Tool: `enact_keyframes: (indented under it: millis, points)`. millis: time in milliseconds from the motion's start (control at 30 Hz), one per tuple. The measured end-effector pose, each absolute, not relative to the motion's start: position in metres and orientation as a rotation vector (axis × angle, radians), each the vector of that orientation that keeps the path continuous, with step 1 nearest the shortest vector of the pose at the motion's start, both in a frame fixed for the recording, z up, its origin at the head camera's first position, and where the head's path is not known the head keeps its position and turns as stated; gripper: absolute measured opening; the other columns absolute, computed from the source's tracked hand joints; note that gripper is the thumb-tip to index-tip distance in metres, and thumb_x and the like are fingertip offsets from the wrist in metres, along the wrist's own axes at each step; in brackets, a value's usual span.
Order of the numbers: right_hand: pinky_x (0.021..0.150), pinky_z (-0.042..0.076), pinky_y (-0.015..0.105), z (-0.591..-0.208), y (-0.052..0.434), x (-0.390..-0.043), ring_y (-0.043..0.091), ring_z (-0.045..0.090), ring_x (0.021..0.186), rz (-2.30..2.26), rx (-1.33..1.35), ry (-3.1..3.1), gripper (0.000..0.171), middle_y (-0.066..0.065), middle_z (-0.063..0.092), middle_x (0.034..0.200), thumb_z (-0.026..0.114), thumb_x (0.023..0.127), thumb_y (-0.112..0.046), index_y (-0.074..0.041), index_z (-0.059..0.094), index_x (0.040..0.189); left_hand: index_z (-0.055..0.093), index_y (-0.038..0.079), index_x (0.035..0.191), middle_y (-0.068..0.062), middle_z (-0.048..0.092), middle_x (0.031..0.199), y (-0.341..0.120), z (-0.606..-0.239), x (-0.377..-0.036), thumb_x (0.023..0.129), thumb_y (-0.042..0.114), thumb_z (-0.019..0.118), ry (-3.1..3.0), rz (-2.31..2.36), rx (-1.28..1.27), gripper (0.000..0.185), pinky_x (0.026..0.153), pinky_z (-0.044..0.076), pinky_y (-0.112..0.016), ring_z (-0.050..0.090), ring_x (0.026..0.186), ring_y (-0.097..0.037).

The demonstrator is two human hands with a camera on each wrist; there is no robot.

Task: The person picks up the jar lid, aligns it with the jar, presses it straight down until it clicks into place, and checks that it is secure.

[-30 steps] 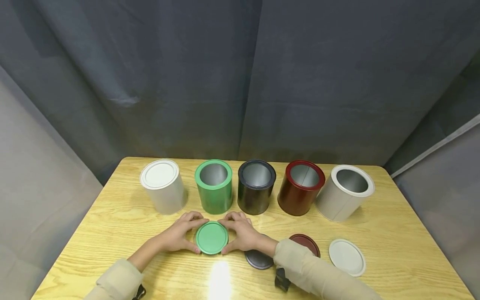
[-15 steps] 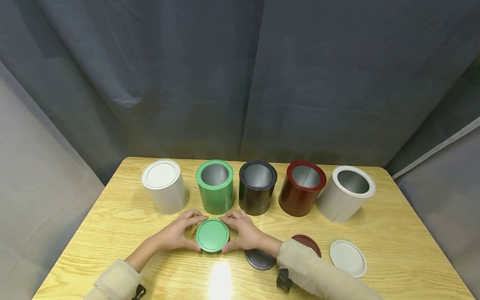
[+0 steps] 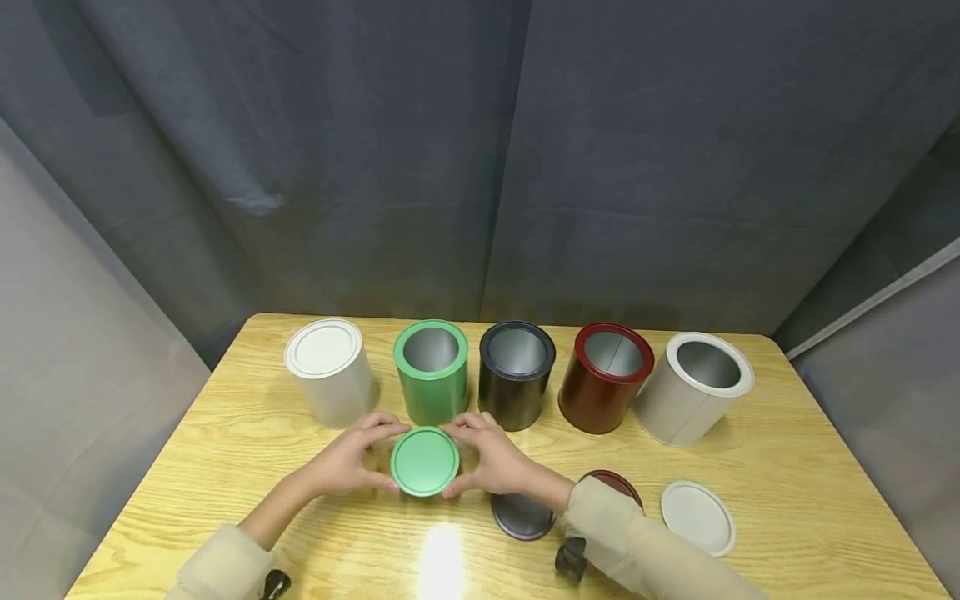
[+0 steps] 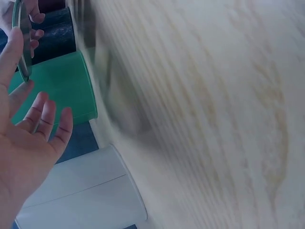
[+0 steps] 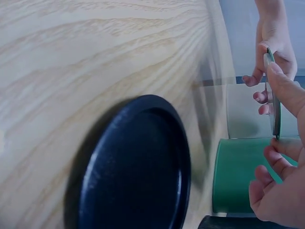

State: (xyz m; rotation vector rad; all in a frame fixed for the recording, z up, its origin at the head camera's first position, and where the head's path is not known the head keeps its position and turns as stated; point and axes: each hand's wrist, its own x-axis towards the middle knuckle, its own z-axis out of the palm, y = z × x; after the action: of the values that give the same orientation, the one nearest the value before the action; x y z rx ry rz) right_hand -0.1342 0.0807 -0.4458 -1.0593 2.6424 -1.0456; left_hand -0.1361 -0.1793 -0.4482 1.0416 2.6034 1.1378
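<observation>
A round green lid [image 3: 424, 461] hangs just above the table, in front of the open green can [image 3: 431, 371]. My left hand [image 3: 369, 457] pinches its left rim and my right hand [image 3: 480, 457] pinches its right rim. In the left wrist view the lid [image 4: 21, 40] shows edge-on between thumb and forefinger, with the other fingers [image 4: 45, 119] spread, and the green can [image 4: 57, 93] lies behind. The right wrist view shows the lid's edge [image 5: 274, 100] held by both hands above the green can [image 5: 238, 176].
A lidded white can [image 3: 328, 371], then open black [image 3: 516, 375], red [image 3: 604, 379] and white [image 3: 693, 387] cans stand in a row with the green one. A black lid [image 3: 521, 517], a red lid [image 3: 621, 485] and a white lid [image 3: 697, 517] lie on the wooden table [image 3: 225, 450].
Both hands have raised the green lid off the table and carried it a little toward the green can. The cans and other lids have not moved.
</observation>
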Motion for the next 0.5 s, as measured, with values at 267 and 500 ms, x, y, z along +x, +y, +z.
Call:
enact_keyframes:
  millis: [267, 500]
  points:
    - [0.084, 0.035, 0.039, -0.439, 0.081, -0.134, 0.018, 0.04, 0.1, -1.1, -1.055, 2.65, 0.078, 0.003, 0.05, 0.117, 0.083, 0.06, -0.036, -0.004, 0.054, 0.126, 0.056, 0.007, 0.123, -0.006, 0.049, 0.119, -0.183, -0.44, -0.135, 0.065, 0.034, 0.08, 2.604, 1.205, 1.032, 0.068, 0.071, 0.047, -0.04, 0.046, 0.105, -0.023]
    - [0.086, 0.034, 0.042, -0.433, 0.082, -0.133, 0.018, 0.039, 0.102, -1.143, -1.049, 2.638, 0.079, 0.003, 0.05, 0.117, 0.083, 0.06, -0.037, -0.003, 0.053, 0.126, 0.055, 0.006, 0.123, -0.007, 0.05, 0.117, -0.181, -0.432, -0.133, 0.064, 0.028, 0.081, 2.619, 1.227, 1.011, 0.068, 0.072, 0.047, -0.039, 0.048, 0.104, -0.025]
